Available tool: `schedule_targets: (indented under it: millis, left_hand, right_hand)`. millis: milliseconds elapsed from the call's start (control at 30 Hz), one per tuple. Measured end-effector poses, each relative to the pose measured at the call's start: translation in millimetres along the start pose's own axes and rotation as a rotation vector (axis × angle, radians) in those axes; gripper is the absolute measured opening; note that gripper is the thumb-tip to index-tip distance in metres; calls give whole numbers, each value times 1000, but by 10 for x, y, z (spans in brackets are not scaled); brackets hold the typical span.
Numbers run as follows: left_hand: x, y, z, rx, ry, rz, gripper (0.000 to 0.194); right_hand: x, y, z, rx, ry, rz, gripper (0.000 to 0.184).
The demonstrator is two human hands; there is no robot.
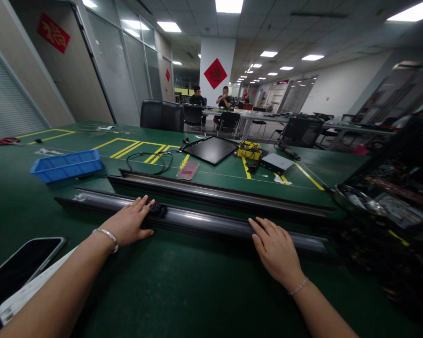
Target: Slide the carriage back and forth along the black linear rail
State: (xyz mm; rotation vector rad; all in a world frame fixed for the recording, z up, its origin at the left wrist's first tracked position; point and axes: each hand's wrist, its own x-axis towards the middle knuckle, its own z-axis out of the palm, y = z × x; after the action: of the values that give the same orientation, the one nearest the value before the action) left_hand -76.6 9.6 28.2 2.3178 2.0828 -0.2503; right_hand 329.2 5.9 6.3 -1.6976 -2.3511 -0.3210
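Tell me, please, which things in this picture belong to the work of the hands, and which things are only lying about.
With the hands: left hand and right hand, both flat on the near dark metal rail, which carries a black fitting; a second rail lies just behind.

Lying about: blue plastic crate, black cable coil, black panel, smartphone.

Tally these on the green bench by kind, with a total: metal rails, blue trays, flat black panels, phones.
Metal rails: 2
Blue plastic tray: 1
Flat black panel: 1
Phone: 1
Total: 5
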Motion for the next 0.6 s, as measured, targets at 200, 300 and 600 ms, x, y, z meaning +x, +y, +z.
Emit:
schedule_targets:
  millis: [200, 300, 600]
  left_hand:
    - [9, -4, 12, -9, 5, -1, 93]
    - [11, 2, 19, -4, 9, -2, 94]
    - [6, 11, 29, -29, 22, 2, 93]
  right_hand:
    - [-2, 2, 1, 2, 6, 1, 45]
    - [-4, 1, 1, 0, 8, 0, 45]
    - [-7, 1, 14, -14, 15, -6, 44]
